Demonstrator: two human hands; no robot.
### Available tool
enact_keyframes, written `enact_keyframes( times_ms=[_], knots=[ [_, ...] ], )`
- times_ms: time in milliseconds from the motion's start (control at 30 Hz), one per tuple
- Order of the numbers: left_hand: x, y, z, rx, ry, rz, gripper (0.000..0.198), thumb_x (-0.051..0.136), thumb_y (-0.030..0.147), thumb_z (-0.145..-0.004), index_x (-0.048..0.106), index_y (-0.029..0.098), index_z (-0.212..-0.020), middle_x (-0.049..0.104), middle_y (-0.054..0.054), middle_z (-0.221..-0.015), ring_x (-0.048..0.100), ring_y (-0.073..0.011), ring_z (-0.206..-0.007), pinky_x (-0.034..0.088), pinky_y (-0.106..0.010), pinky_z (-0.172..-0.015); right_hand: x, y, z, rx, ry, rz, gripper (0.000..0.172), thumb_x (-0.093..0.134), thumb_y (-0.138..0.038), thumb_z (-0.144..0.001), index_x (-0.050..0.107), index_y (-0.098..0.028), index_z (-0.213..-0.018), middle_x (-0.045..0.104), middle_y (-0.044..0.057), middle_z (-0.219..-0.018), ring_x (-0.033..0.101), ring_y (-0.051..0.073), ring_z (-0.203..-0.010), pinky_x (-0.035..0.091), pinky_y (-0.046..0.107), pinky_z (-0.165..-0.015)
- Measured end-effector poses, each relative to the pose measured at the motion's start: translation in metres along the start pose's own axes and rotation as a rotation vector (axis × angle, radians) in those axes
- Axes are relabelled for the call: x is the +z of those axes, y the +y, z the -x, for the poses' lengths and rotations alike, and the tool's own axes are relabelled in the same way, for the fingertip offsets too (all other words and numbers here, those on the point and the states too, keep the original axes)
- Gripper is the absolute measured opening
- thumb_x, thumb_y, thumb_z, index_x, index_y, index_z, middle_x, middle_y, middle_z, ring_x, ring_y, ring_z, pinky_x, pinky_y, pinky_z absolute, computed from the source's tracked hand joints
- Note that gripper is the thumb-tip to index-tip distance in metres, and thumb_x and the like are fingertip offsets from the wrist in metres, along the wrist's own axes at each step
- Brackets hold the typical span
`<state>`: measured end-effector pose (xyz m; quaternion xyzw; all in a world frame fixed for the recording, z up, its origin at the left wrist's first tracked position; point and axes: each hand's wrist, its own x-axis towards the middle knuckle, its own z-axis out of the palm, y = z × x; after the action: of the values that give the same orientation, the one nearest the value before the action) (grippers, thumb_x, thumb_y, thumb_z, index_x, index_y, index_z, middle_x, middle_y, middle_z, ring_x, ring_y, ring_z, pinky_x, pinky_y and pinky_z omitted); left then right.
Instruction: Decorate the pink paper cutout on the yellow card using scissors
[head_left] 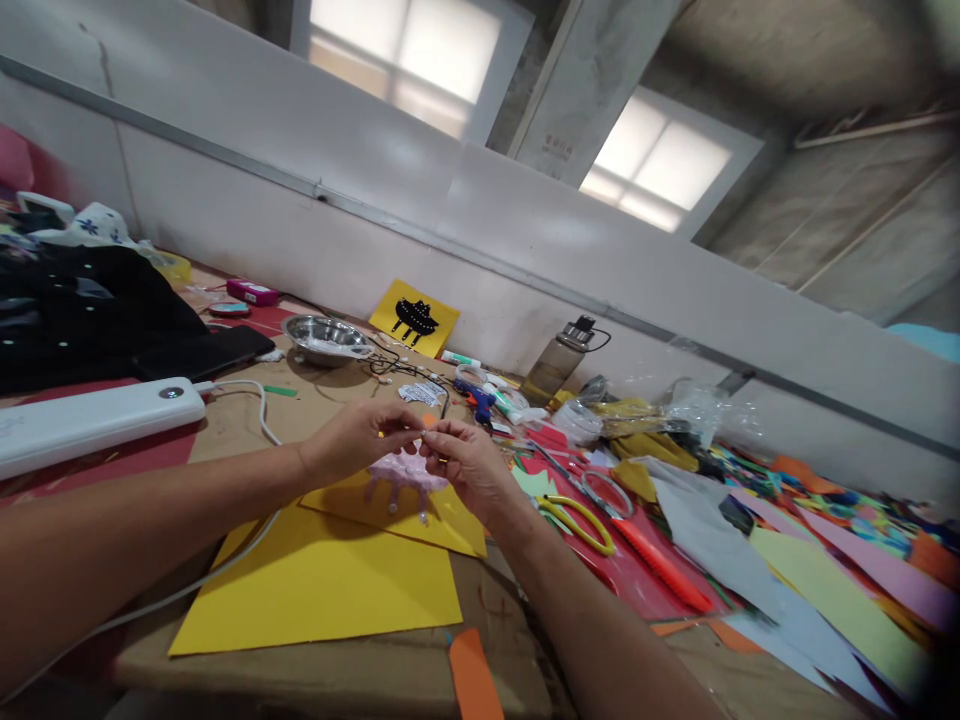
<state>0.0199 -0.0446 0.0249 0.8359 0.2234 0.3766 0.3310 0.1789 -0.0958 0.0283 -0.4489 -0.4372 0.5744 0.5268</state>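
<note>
Both my hands meet over a yellow paper sheet (330,580) on the table. My left hand (360,435) pinches its fingertips together against those of my right hand (461,465). Between the fingertips is something tiny that I cannot make out. Just below the hands lies a pink glittery cut-out shape (405,475) on a smaller yellow sheet (450,525). Neither hand touches the pink shape as far as I can tell.
A steel bowl (326,338), a yellow card with a black figure (415,318) and a water bottle (559,362) stand near the wall. Yellow-handled scissors (581,520), a red-handled tool (660,565) and several coloured paper scraps (825,590) lie right. A white power strip (90,420) and black cloth (82,315) lie left.
</note>
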Motion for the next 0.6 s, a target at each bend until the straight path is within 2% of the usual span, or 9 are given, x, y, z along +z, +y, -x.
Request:
enact_keyframes(
  times_ms=[167,400,600],
  knots=[
    [0.0007,0.0046,-0.0006,-0.075,-0.031,0.125,0.017,0.054,0.027,-0.081,0.063,0.013,-0.084,0.068,-0.003,-0.071,0.063,-0.0107,-0.064,0.049,-0.021,-0.06,0.0001,0.0006,0.0,-0.02,-0.009,0.009,0.021,0.075,-0.029,-0.057,0.061,-0.015,-0.065,0.06,-0.001,-0.059,0.047,0.006,-0.051,0.033,0.02,-0.051],
    [0.0005,0.0042,-0.0013,-0.091,-0.014,0.127,0.019,0.056,0.029,-0.08,0.064,0.013,-0.084,0.068,-0.003,-0.069,0.063,-0.0114,-0.063,0.049,-0.021,-0.059,0.0003,0.0024,-0.0006,-0.048,0.003,0.034,0.02,0.073,-0.029,-0.059,0.06,-0.015,-0.065,0.06,-0.001,-0.059,0.044,0.005,-0.048,0.031,0.02,-0.05],
    [0.001,0.0049,-0.0025,-0.093,0.005,0.239,0.015,0.057,0.025,-0.078,0.062,0.012,-0.08,0.065,-0.002,-0.066,0.061,-0.0098,-0.06,0.049,-0.019,-0.054,-0.0005,0.0032,-0.0014,-0.059,0.011,0.044,0.02,0.073,-0.032,-0.061,0.063,-0.016,-0.068,0.063,0.0,-0.062,0.047,0.006,-0.051,0.033,0.02,-0.05]
  ],
)
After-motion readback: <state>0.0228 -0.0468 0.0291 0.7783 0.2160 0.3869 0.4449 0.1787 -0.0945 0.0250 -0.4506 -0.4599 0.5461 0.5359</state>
